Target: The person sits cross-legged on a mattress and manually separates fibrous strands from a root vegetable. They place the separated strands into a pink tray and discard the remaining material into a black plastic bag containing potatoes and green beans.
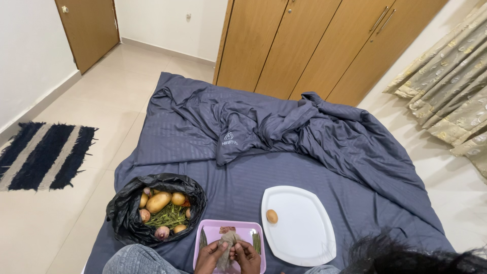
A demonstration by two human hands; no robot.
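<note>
A: Holding item one now: a root [227, 248], pinched between left hand [210, 256] and right hand [247, 255]. Both hands are curled tight round it, fingertips meeting near its top.

B: Appearance?

A: Dull grey-brown, rough-looking, longer than wide, narrower toward the upper end. Held roughly upright over the pink tray [213, 227]. Exactly what kind of vegetable it is, I cannot tell; the hands hide its lower half.

B: Tray contents?

A: Rectangular, pale pink, rounded corners. Green pods [256, 241] lie along its right edge, another green piece along the left. A small reddish-brown scrap [227, 230] sits near the far rim.

B: Item to the right?

A: White plate [304, 238], squarish with soft corners, just beside the tray. One small round potato [272, 216] near its left edge, tan and smooth.

B: Item to the left?

A: Black bag [127, 213], mouth rolled open, near the tray's left corner. Inside: several tan potatoes, the largest oval one [159, 201] on top; a heap of green beans [170, 216]; purplish onions [162, 232] at the near side.

B: Surface?

A: Dark blue sheet [238, 177] with faint stripes, rumpled into folds at the far end. A knee in grey cloth [134, 259] shows at the bottom edge, left of the hands.

B: Beyond the bed?

A: Striped rug [45, 152] on the tiled floor, wooden wardrobe [304, 45] at the far wall.
</note>
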